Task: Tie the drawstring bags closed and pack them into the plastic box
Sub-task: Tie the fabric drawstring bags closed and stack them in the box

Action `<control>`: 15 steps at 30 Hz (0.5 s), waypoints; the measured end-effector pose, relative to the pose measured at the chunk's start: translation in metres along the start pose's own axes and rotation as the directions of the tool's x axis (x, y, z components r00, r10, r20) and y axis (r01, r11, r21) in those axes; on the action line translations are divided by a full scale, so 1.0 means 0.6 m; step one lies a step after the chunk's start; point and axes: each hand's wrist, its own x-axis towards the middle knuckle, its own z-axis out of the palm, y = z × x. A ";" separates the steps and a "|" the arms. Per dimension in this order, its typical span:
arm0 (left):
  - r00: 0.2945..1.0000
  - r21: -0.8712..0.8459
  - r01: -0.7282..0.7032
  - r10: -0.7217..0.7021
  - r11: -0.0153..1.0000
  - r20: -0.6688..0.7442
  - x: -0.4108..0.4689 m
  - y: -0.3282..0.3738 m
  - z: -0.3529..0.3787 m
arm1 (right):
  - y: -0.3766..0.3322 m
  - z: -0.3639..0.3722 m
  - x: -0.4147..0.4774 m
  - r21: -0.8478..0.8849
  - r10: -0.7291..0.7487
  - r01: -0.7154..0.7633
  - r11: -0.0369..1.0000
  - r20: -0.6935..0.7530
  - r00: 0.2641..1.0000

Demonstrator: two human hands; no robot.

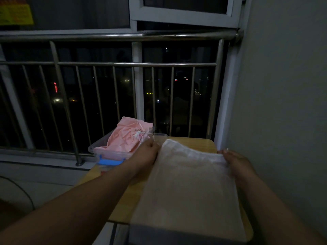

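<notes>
A pale pink drawstring bag (187, 188) lies flat on a small wooden table (123, 207), its mouth at the far end. My left hand (146, 154) pinches the bag's far left corner. My right hand (235, 160) grips the far right corner. A clear plastic box (93, 147) with a blue latch (109, 161) sits at the table's far left. Several pink tied bags (127, 137) are piled in it, their white cords showing on top.
A steel railing (123, 64) and a dark window stand right behind the table. A grey wall (283, 103) closes in the right side. The floor at left holds a dark cable (23, 191). The light is dim.
</notes>
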 end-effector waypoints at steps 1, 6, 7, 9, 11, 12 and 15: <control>0.998 0.049 -0.034 0.036 0.998 -0.051 0.003 0.001 0.001 | 0.000 -0.001 0.000 0.007 -0.002 0.002 1.000 -0.004 1.000; 0.947 0.287 -0.272 0.308 0.919 -0.091 -0.006 0.017 0.011 | -0.003 -0.007 -0.008 -0.003 -0.010 0.010 1.000 -0.012 1.000; 0.928 0.400 -0.291 0.359 0.869 -0.104 -0.014 0.015 0.013 | -0.002 -0.008 -0.008 -0.010 -0.013 0.013 1.000 -0.012 1.000; 0.871 0.577 -0.303 0.466 0.758 -0.155 -0.028 0.004 0.020 | -0.004 -0.010 -0.012 -0.025 0.004 -0.004 1.000 -0.002 1.000; 0.841 0.659 -0.273 0.506 0.701 -0.191 -0.035 -0.011 0.032 | -0.004 -0.009 -0.013 -0.031 0.010 -0.010 0.999 -0.002 1.000; 0.868 0.645 -0.247 0.461 0.723 -0.184 -0.037 -0.017 0.039 | -0.006 -0.008 -0.015 -0.030 0.007 -0.007 1.000 -0.003 1.000; 0.958 0.571 -0.122 0.246 0.812 -0.145 -0.036 -0.032 0.060 | -0.010 -0.005 -0.016 -0.037 -0.010 0.011 0.999 0.016 1.000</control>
